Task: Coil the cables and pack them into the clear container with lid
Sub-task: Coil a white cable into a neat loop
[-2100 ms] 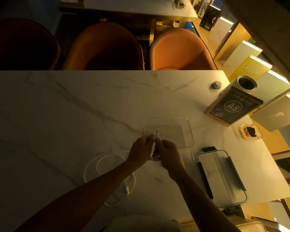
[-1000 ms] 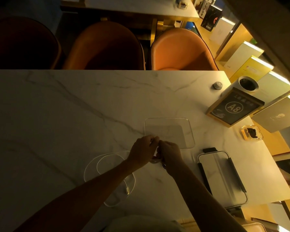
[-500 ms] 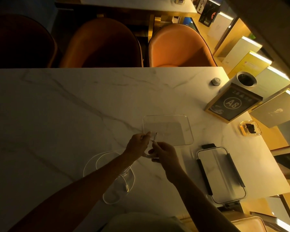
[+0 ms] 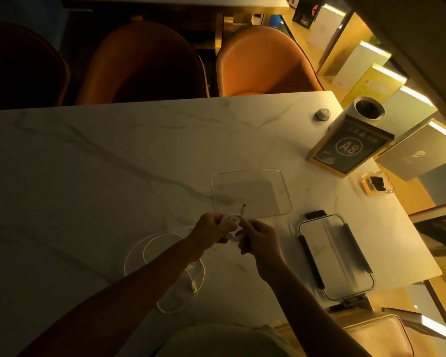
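Marble table (image 4: 113, 176) carries the clear container (image 4: 251, 193) just beyond your hands, its lid (image 4: 335, 256) lying to the right and a loose cable (image 4: 165, 266) looped under your left forearm. Your left hand (image 4: 210, 228) grips the coiled cable (image 4: 231, 226), while your right hand (image 4: 259, 239) pinches its free end, the plug (image 4: 243, 208) pointing up.

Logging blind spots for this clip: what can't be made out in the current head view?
- Coiled cable: winding partly covered by the left hand and right hand.
- Loose cable: loops crossed by the left forearm; dim light.
- Lid: latch details too dark.
- Clear container: nothing visible inside.
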